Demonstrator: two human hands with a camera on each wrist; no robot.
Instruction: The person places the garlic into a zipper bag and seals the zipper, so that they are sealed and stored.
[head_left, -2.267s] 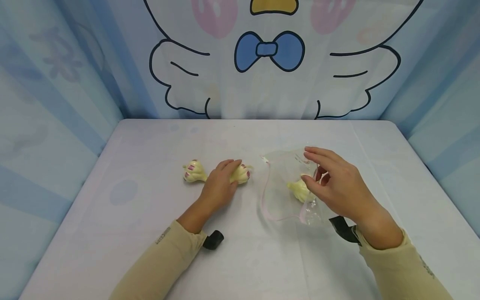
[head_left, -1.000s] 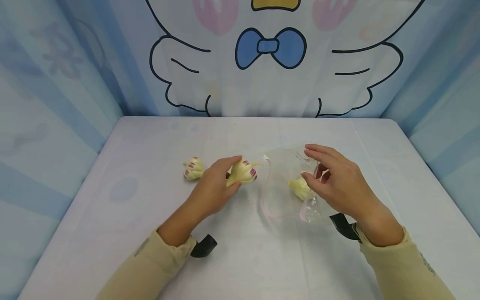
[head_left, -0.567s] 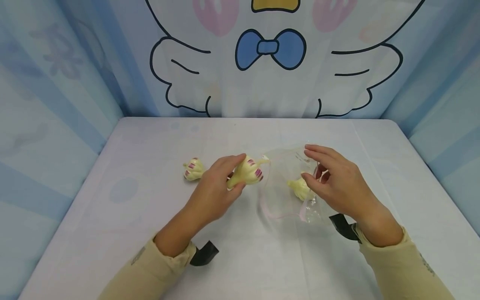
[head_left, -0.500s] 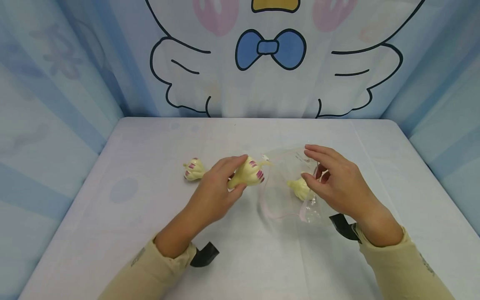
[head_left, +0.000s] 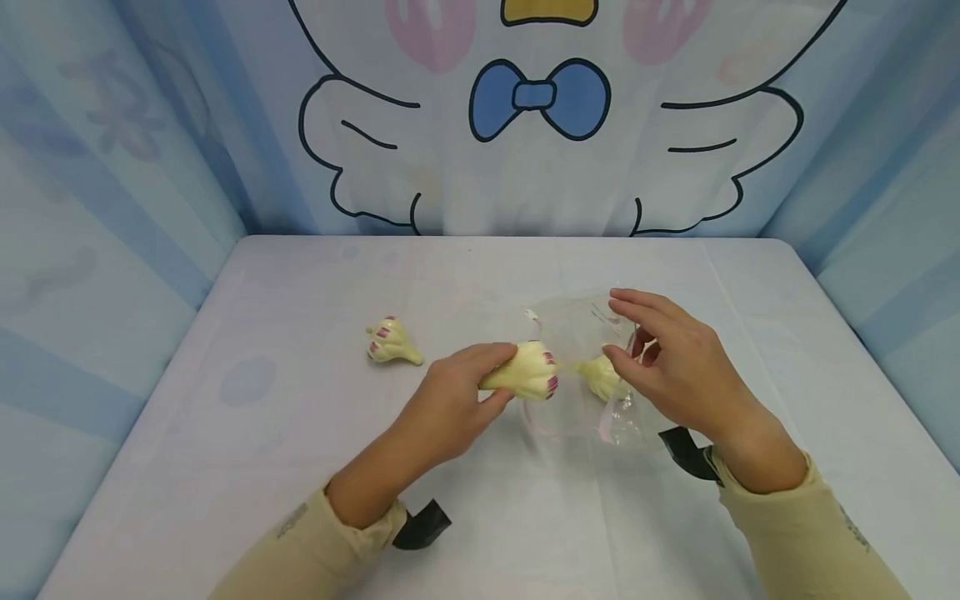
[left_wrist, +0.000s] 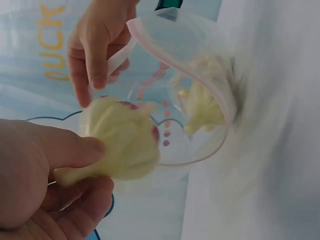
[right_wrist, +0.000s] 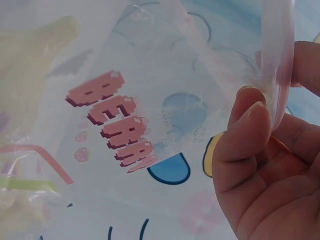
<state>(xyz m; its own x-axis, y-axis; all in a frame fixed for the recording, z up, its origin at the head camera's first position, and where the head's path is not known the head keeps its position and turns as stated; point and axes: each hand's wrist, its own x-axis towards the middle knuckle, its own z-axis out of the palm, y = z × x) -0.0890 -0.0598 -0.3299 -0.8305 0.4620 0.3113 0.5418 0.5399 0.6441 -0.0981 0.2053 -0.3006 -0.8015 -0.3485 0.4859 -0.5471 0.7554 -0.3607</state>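
Observation:
My left hand (head_left: 450, 404) pinches a pale yellow garlic bulb (head_left: 528, 372) with purple patches by its stem end, between thumb and fingers. Its rounded end points right, at the mouth of a clear zip bag (head_left: 570, 321) with a pink rim. My right hand (head_left: 678, 367) pinches the bag's rim, and in the right wrist view thumb and fingers (right_wrist: 245, 120) grip the pink strip (right_wrist: 277, 65). Another garlic bulb (head_left: 597, 377) lies inside the bag, partly behind the right thumb. In the left wrist view the bag mouth stands open beyond the held bulb (left_wrist: 122, 140).
One more garlic bulb (head_left: 392, 342) lies on the white table (head_left: 300, 500), left of the left hand. A cartoon-printed curtain (head_left: 536, 183) hangs behind the table's far edge, with blue curtains at both sides.
The left hand has picked up a garlic bulb from the table and carried it right to the bag mouth, lowering and turning it lately. The right hand has stayed at the bag.

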